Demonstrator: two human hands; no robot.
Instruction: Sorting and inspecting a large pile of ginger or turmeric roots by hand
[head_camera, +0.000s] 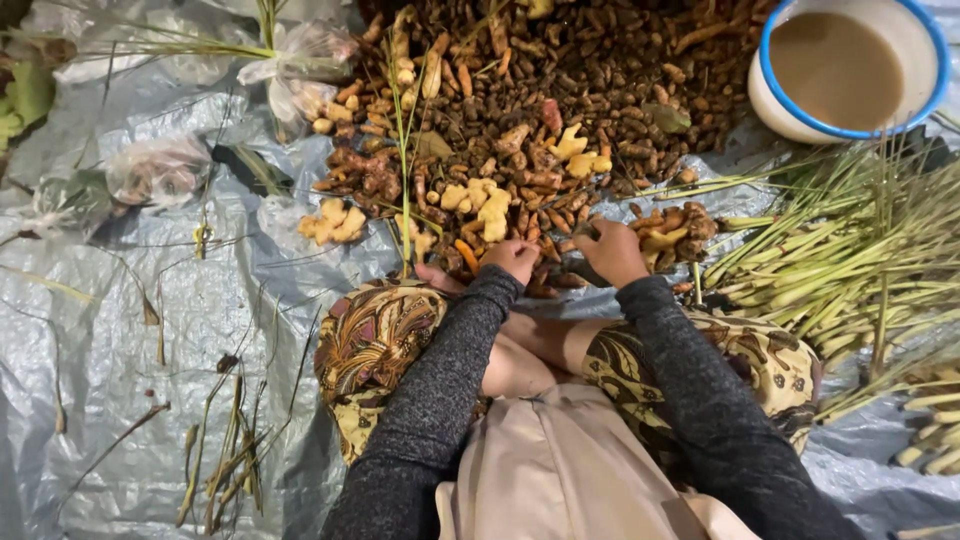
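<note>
Person sat on a grey plastic sheet (150, 330), knees in patterned cloth (375, 340), both forearms in dark grey sleeves. Left hand (512, 258) rested at the near edge of the root pile (560, 130), fingers curled onto small brown pieces; whether they gripped one could not be told. Right hand (612, 250) was clenched over a knobbly root clump (672, 232) just beside it. Pale green stalks (850, 260) lay to the right. Beyond the pile stood a white blue-rimmed basin (760, 95) of cloudy brown liquid.
</note>
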